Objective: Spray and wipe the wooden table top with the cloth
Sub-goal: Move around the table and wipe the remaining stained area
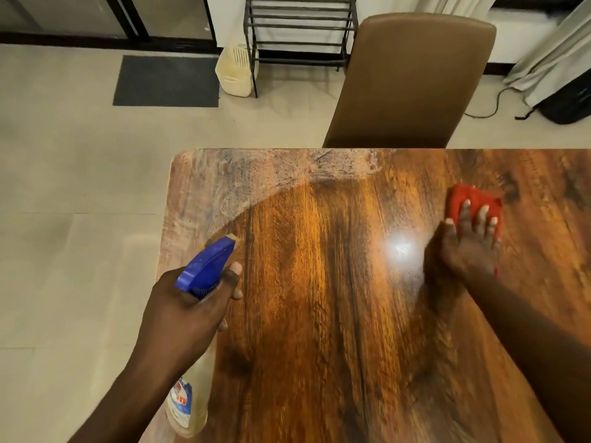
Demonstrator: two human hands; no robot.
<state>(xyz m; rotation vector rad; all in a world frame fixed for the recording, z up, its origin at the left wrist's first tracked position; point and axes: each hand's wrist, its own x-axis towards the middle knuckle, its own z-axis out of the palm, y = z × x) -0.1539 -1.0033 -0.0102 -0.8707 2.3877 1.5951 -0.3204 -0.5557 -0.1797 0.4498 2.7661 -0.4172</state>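
The wooden table top [335,282] fills the lower right of the head view, glossy in the middle, with a whitish film of spray along its far left corner and far edge. My left hand [188,311] grips the neck of a spray bottle [187,407] with a blue trigger head, held over the table's left edge, nozzle pointing away from me. My right hand [470,244] presses flat, fingers spread, on a red cloth [473,196] lying on the table at the right.
A brown padded chair [412,81] stands against the table's far edge. Beyond it, a dark metal rack [300,30], a cream plastic basket [235,71] and a grey floor mat [166,81] sit on the tiled floor. Curtains and a black bag are at the far right.
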